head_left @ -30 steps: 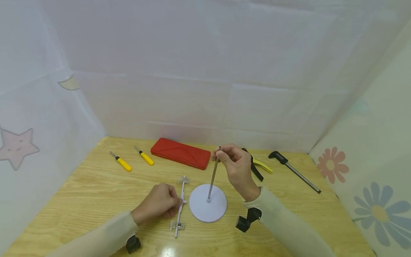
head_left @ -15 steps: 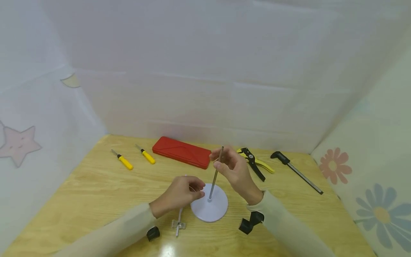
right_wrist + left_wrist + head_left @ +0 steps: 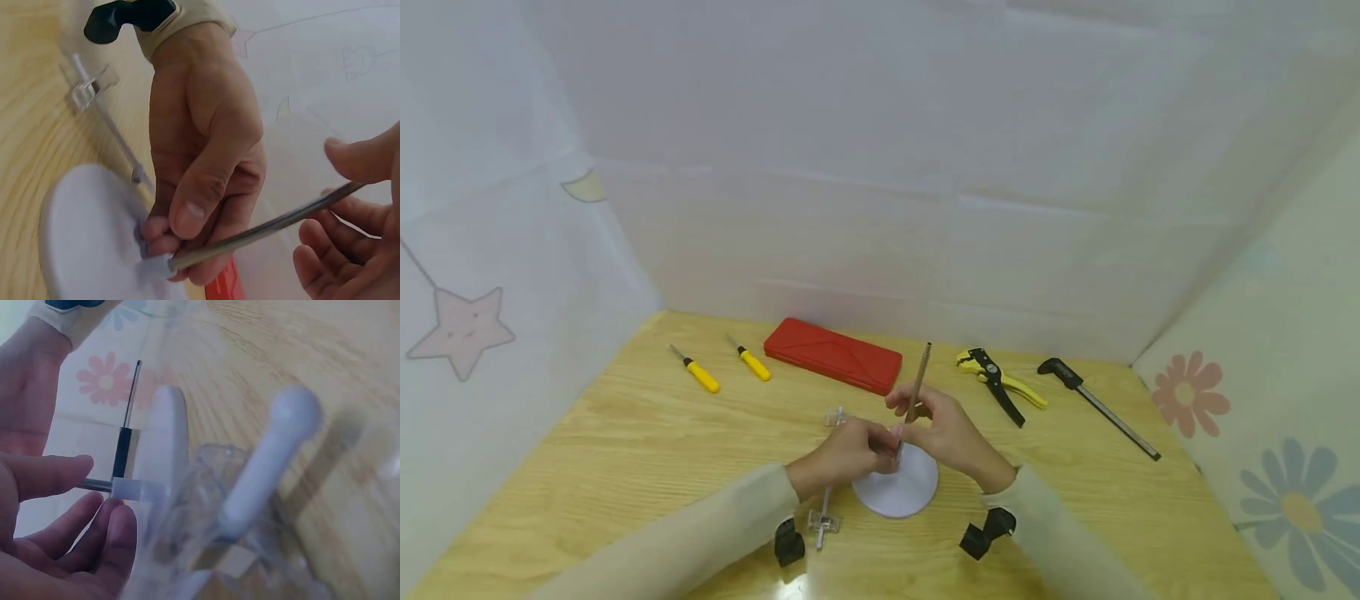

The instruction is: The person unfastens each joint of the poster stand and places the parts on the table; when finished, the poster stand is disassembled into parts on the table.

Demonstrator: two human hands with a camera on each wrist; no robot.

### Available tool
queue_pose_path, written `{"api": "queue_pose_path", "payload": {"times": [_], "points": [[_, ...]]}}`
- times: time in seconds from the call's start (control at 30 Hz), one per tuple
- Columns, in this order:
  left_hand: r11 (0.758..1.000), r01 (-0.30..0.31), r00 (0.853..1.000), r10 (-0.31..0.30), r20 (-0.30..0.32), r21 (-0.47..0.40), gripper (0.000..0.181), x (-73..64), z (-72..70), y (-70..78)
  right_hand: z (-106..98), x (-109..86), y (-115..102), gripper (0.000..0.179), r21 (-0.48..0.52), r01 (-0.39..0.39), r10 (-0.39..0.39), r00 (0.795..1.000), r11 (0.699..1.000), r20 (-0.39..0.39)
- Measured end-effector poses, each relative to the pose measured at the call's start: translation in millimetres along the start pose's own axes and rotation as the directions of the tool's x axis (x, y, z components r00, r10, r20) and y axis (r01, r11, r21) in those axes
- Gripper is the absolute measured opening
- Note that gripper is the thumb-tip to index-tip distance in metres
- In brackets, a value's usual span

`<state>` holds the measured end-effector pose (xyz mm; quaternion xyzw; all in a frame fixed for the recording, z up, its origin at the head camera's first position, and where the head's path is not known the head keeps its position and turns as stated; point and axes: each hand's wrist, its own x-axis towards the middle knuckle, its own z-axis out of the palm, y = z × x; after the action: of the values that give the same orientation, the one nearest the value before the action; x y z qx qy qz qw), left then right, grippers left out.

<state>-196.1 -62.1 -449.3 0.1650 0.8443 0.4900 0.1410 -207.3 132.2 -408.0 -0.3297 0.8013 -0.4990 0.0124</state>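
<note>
Metal rod, head view: rises (image 3: 920,375) from the white disc base (image 3: 895,497), which lies flat on the wooden table (image 3: 662,467).
Hands, head view: the left hand (image 3: 853,450) is curled round the rod's foot; the right hand (image 3: 946,429) surrounds it just above, fingers nearly meeting.
White bar, head view: lies (image 3: 825,504) beside the disc, close under the left wrist, so a careless sweep could knock it.
White collar, left wrist view: sits (image 3: 127,489) at the rod's foot, left fingertips just beside it; an uneven pull might cock the rod there.
Rod's upper part, right wrist view: passes between right thumb and curled fingers; their pressure cannot be told, and slackness could let it tip.
</note>
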Motion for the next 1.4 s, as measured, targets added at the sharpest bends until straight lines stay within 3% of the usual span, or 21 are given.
{"api": "queue_pose_path", "payload": {"times": [0.13,0.3,0.47,0.6,0.83,1.03,1.1,1.3,1.4], "points": [[1.000,0.019,1.000,-0.019,0.005,-0.002,0.018,2.1,4.5,-3.5,2.0,-1.3,11.6,0.027,-0.082,-0.060,0.066,0.996,0.995,0.063],[0.999,0.012,1.000,-0.011,-0.016,0.045,0.017,3.0,6.9,-3.6,3.4,-3.9,14.7,0.021,-0.121,-0.065,0.075,0.994,0.990,0.078],[0.997,-0.009,1.000,0.011,-0.027,0.073,0.014,4.6,7.6,-1.2,3.2,-7.3,14.8,0.012,-0.166,-0.022,0.036,0.996,0.986,0.085],[0.997,-0.020,0.999,0.022,-0.029,0.079,0.012,5.7,7.6,-1.2,4.6,-10.3,20.1,0.007,-0.212,0.053,-0.039,0.997,0.976,0.071],[0.986,-0.070,0.996,0.076,-0.036,0.151,0.009,7.5,8.8,-4.3,10.6,-15.4,30.5,0.006,-0.337,0.176,-0.181,0.983,0.925,0.017],[0.980,-0.089,0.993,0.101,-0.059,0.179,0.006,8.2,11.0,-7.3,14.8,-16.8,29.3,0.007,-0.481,0.243,-0.268,0.963,0.842,0.016],[0.981,-0.090,0.993,0.101,-0.058,0.174,0.005,8.3,10.7,-7.3,15.6,-16.8,28.5,0.007,-0.513,0.251,-0.276,0.961,0.821,0.028],[0.984,-0.085,0.995,0.092,-0.038,0.160,0.006,9.0,8.6,-6.2,17.6,-17.2,25.1,0.007,-0.548,0.224,-0.229,0.972,0.806,0.060],[0.984,-0.086,0.995,0.092,-0.030,0.157,0.006,9.2,7.8,-6.0,18.6,-18.0,25.3,0.006,-0.570,0.242,-0.247,0.966,0.785,0.070]]}}
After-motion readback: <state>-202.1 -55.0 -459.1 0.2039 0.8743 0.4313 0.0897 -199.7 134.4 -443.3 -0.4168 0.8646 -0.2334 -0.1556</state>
